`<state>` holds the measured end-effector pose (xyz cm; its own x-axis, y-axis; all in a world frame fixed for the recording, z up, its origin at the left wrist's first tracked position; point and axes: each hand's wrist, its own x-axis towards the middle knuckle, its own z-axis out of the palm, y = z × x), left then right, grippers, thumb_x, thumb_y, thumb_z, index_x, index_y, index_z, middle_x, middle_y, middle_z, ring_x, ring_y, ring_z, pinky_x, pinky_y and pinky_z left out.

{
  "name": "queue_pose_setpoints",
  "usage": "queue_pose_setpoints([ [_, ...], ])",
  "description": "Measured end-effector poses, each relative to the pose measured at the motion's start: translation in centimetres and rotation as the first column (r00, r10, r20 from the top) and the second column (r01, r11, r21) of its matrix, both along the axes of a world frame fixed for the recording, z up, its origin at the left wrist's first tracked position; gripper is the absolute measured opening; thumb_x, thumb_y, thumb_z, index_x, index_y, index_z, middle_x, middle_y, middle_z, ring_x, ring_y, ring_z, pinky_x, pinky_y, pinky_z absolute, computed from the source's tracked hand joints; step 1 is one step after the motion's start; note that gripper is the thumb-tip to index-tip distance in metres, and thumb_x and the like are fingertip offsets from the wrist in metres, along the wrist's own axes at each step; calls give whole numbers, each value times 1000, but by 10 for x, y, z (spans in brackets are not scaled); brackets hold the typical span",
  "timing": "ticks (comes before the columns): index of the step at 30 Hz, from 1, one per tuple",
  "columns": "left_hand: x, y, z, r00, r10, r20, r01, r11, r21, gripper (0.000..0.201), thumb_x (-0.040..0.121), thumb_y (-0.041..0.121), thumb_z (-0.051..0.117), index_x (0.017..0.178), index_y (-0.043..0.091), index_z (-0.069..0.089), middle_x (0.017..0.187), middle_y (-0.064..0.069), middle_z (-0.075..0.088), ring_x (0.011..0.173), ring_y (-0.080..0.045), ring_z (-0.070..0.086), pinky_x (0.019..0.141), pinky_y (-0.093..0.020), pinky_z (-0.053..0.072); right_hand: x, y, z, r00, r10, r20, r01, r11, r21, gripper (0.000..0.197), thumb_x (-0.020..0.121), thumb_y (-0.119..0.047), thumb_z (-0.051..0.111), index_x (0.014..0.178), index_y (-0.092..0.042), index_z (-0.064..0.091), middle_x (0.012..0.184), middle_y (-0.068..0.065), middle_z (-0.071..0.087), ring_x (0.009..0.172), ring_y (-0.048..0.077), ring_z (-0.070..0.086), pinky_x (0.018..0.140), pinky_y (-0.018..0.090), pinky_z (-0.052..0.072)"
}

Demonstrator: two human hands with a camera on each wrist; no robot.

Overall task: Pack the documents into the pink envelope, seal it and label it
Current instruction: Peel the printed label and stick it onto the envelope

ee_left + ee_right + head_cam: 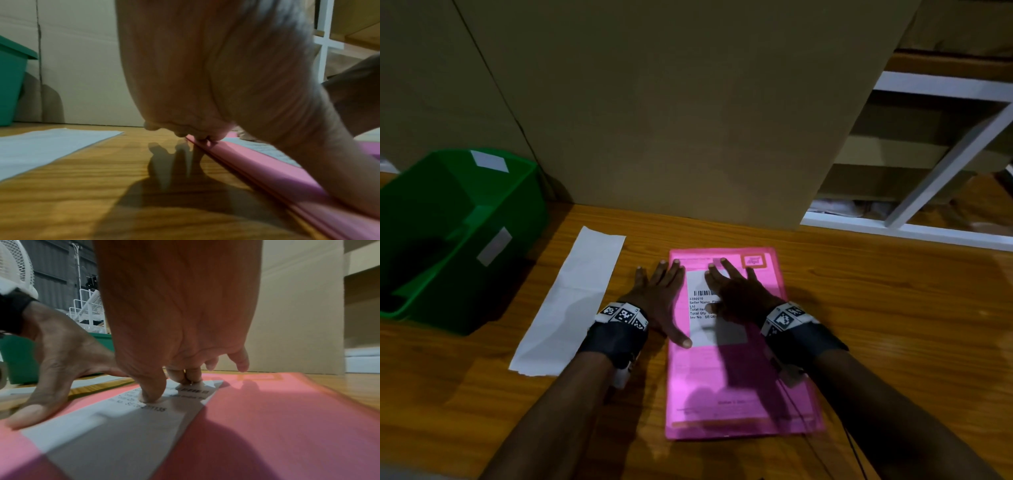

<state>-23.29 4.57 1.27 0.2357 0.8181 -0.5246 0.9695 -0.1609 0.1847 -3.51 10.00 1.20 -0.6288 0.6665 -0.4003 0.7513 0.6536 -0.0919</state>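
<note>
The pink envelope [743, 377] lies flat on the wooden table [893, 308], with a white printed label [700, 308] on its upper half. My left hand [659, 298] lies flat and spread at the envelope's left edge, thumb on the label's lower left corner. My right hand [736, 291] presses straight fingers down on the label's upper right part. In the right wrist view the right fingertips [150, 397] push on the label [123, 426] over the pink envelope [267, 418]. The left wrist view shows the left fingertips [203, 136] at the envelope's edge [267, 170].
A long white paper strip [571, 301] lies left of the envelope. A green plastic bin [448, 240] stands at the far left. A large cardboard box [671, 120] rises just behind the envelope. White shelving [945, 164] stands at the back right.
</note>
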Motion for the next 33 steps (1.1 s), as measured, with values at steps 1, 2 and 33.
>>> queue_pose_setpoints([
  [1,1,1,0,1000,-4,4,4,1000,-10,176,7,106,23,150,14,-22,155,-6,-33,143,-27,-31,101,-53,-28,-3,0,0,1000,4,3,-4,1000,-4,73,99,-47,44,155,-14,11,165,4,0,151,27,-9,115,65,3],
  [2,0,1,0,1000,-6,10,6,1000,-18,175,8,106,26,149,15,-23,155,-6,-34,142,-28,-32,102,-54,-28,-6,0,-1,1000,1,4,-1,1000,-9,72,99,-46,42,156,-15,9,165,3,-1,151,27,-10,115,65,2],
  [33,0,2,-9,998,-5,-66,3,1000,-30,158,43,85,69,147,16,-29,146,-1,-42,140,-32,-34,107,-70,-16,66,-46,-7,989,-144,-31,144,990,11,83,92,-60,45,156,-29,2,165,-8,-3,151,23,-8,117,57,-2],
])
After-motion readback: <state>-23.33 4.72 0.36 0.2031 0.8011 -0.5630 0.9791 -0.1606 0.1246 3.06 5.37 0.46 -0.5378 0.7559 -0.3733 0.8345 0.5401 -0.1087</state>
